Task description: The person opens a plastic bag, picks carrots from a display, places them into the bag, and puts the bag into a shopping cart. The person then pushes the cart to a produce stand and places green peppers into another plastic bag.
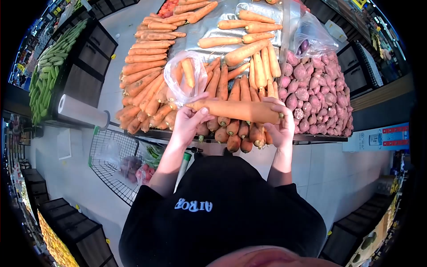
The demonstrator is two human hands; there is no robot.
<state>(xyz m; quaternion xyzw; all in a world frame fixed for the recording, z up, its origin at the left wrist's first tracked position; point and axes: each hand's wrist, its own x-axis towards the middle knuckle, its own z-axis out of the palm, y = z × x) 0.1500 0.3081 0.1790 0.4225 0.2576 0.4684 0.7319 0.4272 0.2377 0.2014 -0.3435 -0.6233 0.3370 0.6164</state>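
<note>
A large carrot (235,110) lies level between my two hands, above the front edge of the heaped carrots (147,58). My left hand (192,121) pinches its narrow end, thumb on top. Around the thick stem end, the fingers of my right hand (281,124) are closed. Just beyond my left hand is a clear plastic bag (171,73) with at least one carrot (187,72) showing in it. Whether my left fingers also grip the bag is unclear. Below the held carrot, several carrots point their stem ends towards me.
Purple sweet potatoes (316,93) are piled right of the carrots, with a bagged purple item (304,46) on top. At left stand a shopping cart (113,171) holding bagged produce, a plastic bag roll (82,110) and a stand of green vegetables (49,73).
</note>
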